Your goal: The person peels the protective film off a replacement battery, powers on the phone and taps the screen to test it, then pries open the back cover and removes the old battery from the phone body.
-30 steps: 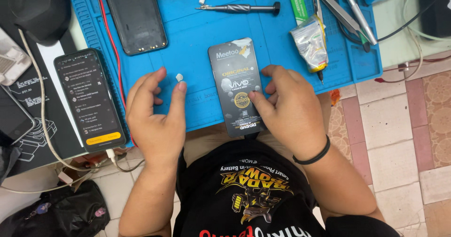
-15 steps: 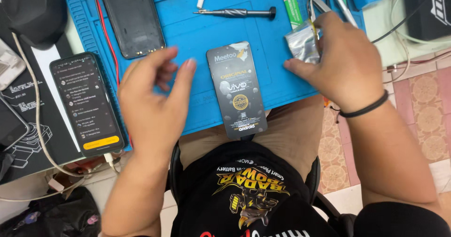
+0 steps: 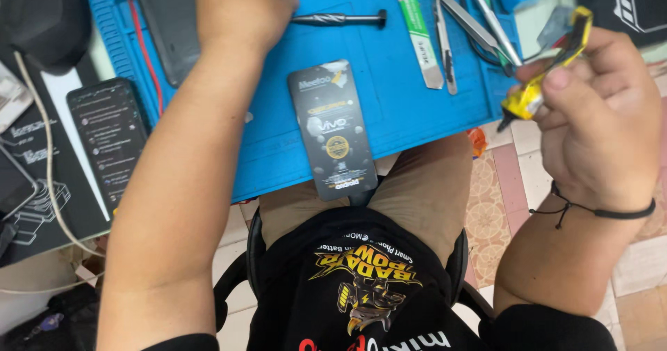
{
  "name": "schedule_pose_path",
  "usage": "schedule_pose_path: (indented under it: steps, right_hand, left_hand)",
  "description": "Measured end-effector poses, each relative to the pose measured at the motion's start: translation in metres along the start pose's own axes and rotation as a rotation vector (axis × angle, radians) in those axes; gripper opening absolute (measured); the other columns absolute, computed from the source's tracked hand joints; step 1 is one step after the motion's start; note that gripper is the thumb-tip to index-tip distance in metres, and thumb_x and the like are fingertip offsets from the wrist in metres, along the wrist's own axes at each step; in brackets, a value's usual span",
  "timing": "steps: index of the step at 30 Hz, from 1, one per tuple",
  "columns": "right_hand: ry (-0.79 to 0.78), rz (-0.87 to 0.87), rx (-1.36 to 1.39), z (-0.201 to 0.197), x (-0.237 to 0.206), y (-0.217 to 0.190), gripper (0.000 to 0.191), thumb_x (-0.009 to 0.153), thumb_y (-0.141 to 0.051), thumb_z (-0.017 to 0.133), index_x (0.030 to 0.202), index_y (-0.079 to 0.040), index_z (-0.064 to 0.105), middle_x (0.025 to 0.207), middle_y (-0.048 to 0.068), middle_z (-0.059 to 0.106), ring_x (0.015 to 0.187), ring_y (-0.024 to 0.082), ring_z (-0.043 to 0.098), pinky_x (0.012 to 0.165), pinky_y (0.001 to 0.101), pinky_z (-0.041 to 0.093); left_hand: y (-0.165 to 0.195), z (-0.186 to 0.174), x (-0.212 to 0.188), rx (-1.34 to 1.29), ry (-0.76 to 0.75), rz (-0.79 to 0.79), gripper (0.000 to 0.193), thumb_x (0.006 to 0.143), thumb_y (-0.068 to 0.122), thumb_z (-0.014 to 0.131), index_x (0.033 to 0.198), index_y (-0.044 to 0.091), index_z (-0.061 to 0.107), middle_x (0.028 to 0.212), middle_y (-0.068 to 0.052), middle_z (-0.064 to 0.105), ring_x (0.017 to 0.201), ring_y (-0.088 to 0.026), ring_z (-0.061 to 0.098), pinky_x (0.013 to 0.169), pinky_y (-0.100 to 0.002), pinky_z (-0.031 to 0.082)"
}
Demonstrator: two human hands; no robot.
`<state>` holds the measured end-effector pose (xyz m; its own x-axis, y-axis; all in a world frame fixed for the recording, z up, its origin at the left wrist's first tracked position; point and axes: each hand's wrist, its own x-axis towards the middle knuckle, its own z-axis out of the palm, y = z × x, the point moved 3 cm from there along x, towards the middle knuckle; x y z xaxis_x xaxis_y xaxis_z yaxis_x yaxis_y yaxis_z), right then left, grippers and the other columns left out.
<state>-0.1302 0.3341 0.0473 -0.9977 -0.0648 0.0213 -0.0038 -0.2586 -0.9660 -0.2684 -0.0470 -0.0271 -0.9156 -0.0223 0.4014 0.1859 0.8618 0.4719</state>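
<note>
Blue work mat [image 3: 410, 108] covers the table, ridged along its left edge; a red wire [image 3: 142, 45] runs down that side.

Dark phone body [image 3: 163, 24] lies face down at the mat's upper left, partly under the left forearm. A second phone [image 3: 111, 139] with a lit dark screen rests off the mat to the left, on black printed packaging [image 3: 42, 191].

Dark flat battery pack [image 3: 333, 128] lies mid-mat, its lower end hanging over the near edge above the person's lap. Half a second ago it lay in the same spot; both hands have left it since.

Left hand [image 3: 240, 7] is now up at the top of the mat, fingers curled down beside the black-handled screwdriver [image 3: 337, 19]. Fingertips are hidden, so whether that grip is closed on anything cannot be told.

Right hand [image 3: 597, 115] has lifted clear off the mat's right edge; a second ago it rested by the battery pack. Its grip is clamped on a small yellow tube [image 3: 538, 80] with a dark nozzle pointing down-left, thumb and fingers pinching the body. The tube is in the air, well apart from the pack.

Green-and-white pry strip [image 3: 420, 35] and metal tweezers [image 3: 462, 10] lie untouched between the hands.

Judgement: attention has shifted from the pack to the tube.
</note>
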Motion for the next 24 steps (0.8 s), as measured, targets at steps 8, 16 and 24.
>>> schedule_pose_path:
  steps: [8, 16, 24]
  right_hand:
    - [0.044, -0.014, 0.446, -0.011, 0.009, 0.024, 0.019, 0.114, -0.017, 0.072, 0.122, -0.007, 0.058, 0.108, 0.009, 0.069, 0.096, 0.02, 0.065, 0.086, 0.0342, 0.05]
    - [-0.003, -0.03, 0.54, 0.063, 0.006, 0.009, 0.046, 0.108, -0.026, 0.069, 0.147, -0.013, 0.047, 0.114, 0.011, 0.069, 0.107, 0.027, 0.072, 0.086, 0.039, 0.06]
    - [0.021, -0.1, 0.407, 0.116, -0.024, 0.002, 0.042, 0.111, -0.011, 0.066, 0.146, -0.005, 0.042, 0.117, 0.015, 0.065, 0.112, 0.028, 0.07, 0.097, 0.0526, 0.063]
  left_hand:
    - [0.088, -0.077, -0.001, -0.422, 0.136, 0.211, 0.008, 0.086, -0.002, 0.073, 0.094, 0.0, 0.073, 0.084, -0.006, 0.073, 0.076, -0.013, 0.071, 0.067, -0.026, 0.057]
    - [0.147, -0.096, -0.098, -1.356, -0.415, -0.313, 0.025, 0.108, 0.015, 0.059, 0.122, -0.006, 0.064, 0.09, -0.011, 0.07, 0.078, -0.018, 0.07, 0.073, -0.031, 0.059]
    - [0.158, -0.087, -0.154, -1.802, -0.506, -0.32, 0.029, 0.117, 0.022, 0.037, 0.108, -0.002, 0.052, 0.111, -0.019, 0.062, 0.109, -0.027, 0.066, 0.101, -0.044, 0.057]
